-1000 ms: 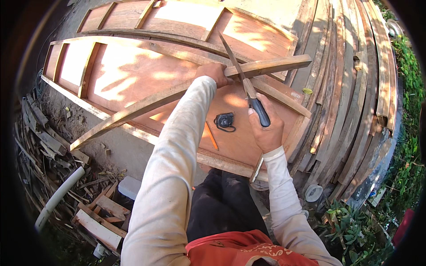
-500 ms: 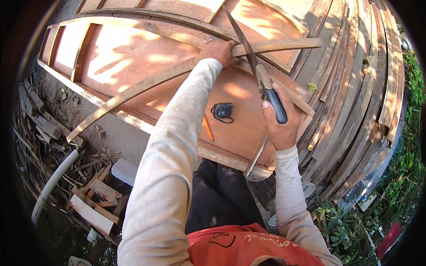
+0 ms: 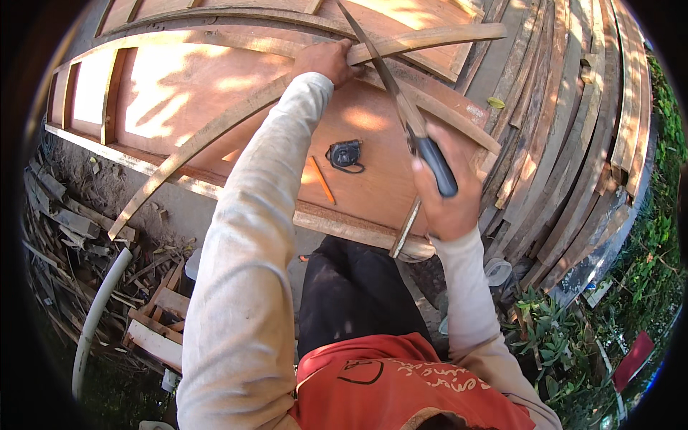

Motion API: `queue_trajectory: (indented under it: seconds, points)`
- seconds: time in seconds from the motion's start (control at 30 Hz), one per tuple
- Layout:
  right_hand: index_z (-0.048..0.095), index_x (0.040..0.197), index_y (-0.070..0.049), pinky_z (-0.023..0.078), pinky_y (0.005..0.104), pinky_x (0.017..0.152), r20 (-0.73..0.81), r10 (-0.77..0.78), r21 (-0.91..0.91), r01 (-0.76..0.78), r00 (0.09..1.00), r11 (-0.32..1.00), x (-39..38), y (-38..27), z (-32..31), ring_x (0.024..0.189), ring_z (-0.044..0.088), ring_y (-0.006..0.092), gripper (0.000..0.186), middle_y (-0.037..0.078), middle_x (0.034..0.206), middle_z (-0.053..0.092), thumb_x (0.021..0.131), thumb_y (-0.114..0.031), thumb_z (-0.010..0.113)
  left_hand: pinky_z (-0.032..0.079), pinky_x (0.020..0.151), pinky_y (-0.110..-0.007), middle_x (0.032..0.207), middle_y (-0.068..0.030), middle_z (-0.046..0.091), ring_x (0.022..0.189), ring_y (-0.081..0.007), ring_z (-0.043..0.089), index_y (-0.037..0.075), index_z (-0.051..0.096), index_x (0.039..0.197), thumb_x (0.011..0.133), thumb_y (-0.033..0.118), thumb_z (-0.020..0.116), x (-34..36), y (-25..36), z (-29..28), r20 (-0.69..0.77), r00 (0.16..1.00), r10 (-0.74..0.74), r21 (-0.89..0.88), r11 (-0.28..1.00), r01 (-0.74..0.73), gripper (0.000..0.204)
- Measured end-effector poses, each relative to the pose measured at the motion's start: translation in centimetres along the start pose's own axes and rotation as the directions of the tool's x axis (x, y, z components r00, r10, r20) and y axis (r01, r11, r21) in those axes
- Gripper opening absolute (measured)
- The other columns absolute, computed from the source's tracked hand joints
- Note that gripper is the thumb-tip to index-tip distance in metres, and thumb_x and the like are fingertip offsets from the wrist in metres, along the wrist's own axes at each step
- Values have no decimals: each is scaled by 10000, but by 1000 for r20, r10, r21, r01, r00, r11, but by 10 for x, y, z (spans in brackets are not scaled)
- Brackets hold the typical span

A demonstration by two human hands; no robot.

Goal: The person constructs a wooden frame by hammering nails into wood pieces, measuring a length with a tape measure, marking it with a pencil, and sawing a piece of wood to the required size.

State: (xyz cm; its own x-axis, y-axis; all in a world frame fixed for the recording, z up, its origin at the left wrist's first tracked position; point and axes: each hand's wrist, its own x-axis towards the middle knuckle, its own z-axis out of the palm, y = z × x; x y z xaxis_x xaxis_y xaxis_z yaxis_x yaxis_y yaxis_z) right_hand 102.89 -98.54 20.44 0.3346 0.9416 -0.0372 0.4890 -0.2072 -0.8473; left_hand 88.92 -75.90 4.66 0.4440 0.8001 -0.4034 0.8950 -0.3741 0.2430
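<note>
A handsaw (image 3: 390, 82) with a wood-and-black handle is gripped in my right hand (image 3: 455, 197), fingers wrapped round the handle. Its blade slants away from me across a long wooden strip (image 3: 197, 145), close to the right of my left hand. My left hand (image 3: 322, 63) is closed over that strip, pressing it down on the framed plywood panel (image 3: 251, 168). The strip's right end juts past the blade. On the panel between my arms lie a black tape measure (image 3: 344, 155) and an orange pencil (image 3: 322, 180).
Long timber boards (image 3: 548, 136) lie stacked at the right, beside green plants (image 3: 548, 330). Another framed panel (image 3: 390, 14) is behind. Scrap wood (image 3: 72, 215) and a white pipe (image 3: 100, 315) lie on the ground at the left.
The view has shifted a little. Relative to the strip, the saw has been drawn back toward me. My left hand keeps its hold on the strip.
</note>
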Motion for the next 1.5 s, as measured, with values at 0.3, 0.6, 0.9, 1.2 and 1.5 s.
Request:
queue_trajectory:
  seconds: [0.3, 0.6, 0.9, 1.2, 1.5]
  points:
    - [625, 1272, -58, 560, 350, 715, -63, -74, -62, 70, 995, 996, 40, 31, 13, 825, 736, 293, 422, 206, 1030, 713, 865, -131, 712, 551, 873, -472, 1075, -132, 734, 1010, -329, 698, 183, 653, 1239, 811, 650, 675, 15, 27, -25, -20, 998, 55, -13, 998, -55, 634]
    - [576, 1287, 31, 575, 335, 778, 52, 163, -133, -155, 985, 979, -141, -54, -84, 850, 743, 243, 447, 226, 1071, 725, 876, -127, 653, 555, 880, -456, 1082, -125, 734, 1024, -333, 693, 163, 653, 1199, 851, 478, 717, 5, 2, -14, -6, 1000, 12, -18, 1000, -12, 474]
    - [597, 1293, -5, 566, 358, 799, 37, 132, -28, -131, 991, 991, -29, -7, -10, 928, 737, 282, 436, 214, 1070, 716, 883, -133, 674, 557, 884, -454, 1096, -124, 734, 1020, -333, 697, 180, 637, 1247, 844, 500, 714, -1, 1, -7, 43, 999, -10, 1, 1000, 10, 521]
    - [630, 1293, -58, 559, 361, 790, -48, 126, -38, -128, 991, 991, 5, 38, 17, 912, 728, 264, 437, 193, 1070, 722, 865, -106, 710, 552, 887, -465, 1081, -135, 736, 1024, -343, 694, 178, 649, 1226, 855, 482, 702, -3, 31, 6, -15, 997, 76, -52, 996, -76, 483]
    - [561, 1307, 55, 577, 366, 829, 17, 87, -176, -83, 996, 981, -130, -16, -50, 924, 742, 290, 478, 216, 1065, 725, 864, -87, 667, 553, 891, -462, 1090, -116, 738, 1037, -323, 697, 194, 646, 1263, 846, 500, 710, -1, 6, 1, 17, 1000, 25, 33, 999, -26, 521]
